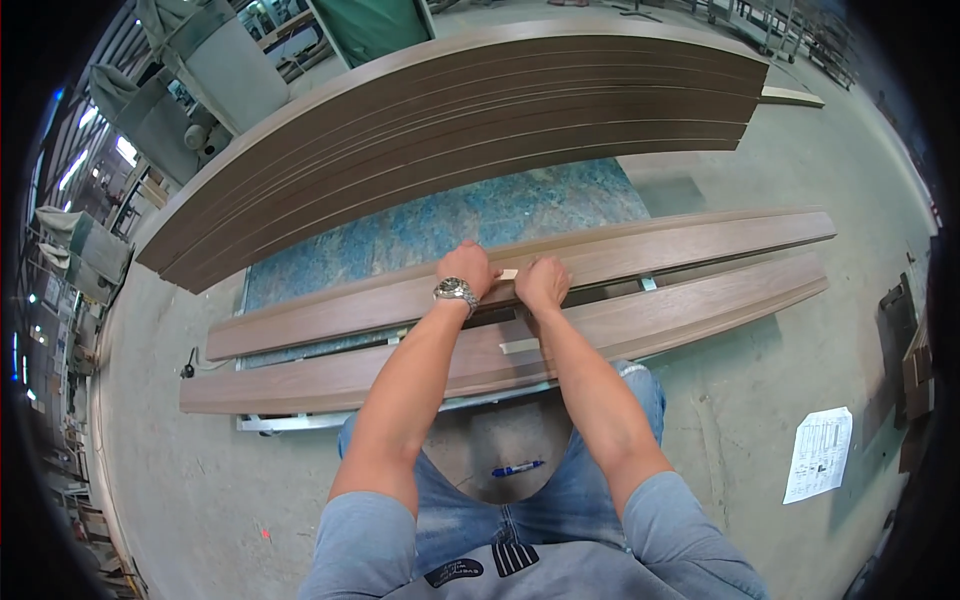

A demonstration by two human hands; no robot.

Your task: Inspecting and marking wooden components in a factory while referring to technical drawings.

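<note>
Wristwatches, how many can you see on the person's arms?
1: a silver wristwatch on the left wrist, just behind the left hand. The right hand has a bare wrist.

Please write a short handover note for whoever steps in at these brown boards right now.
Left hand, with a wristwatch: fingers curled down on the upper long brown board, next to a small pale tab.
Right hand: pressed on the same board, just right of the tab.
A second brown board lies parallel, nearer the person, both across a metal frame.
A stack of dark panels lies beyond, over a blue sheet.
A blue pen and a printed sheet are on the floor.
What is done or left cannot be told.
</note>
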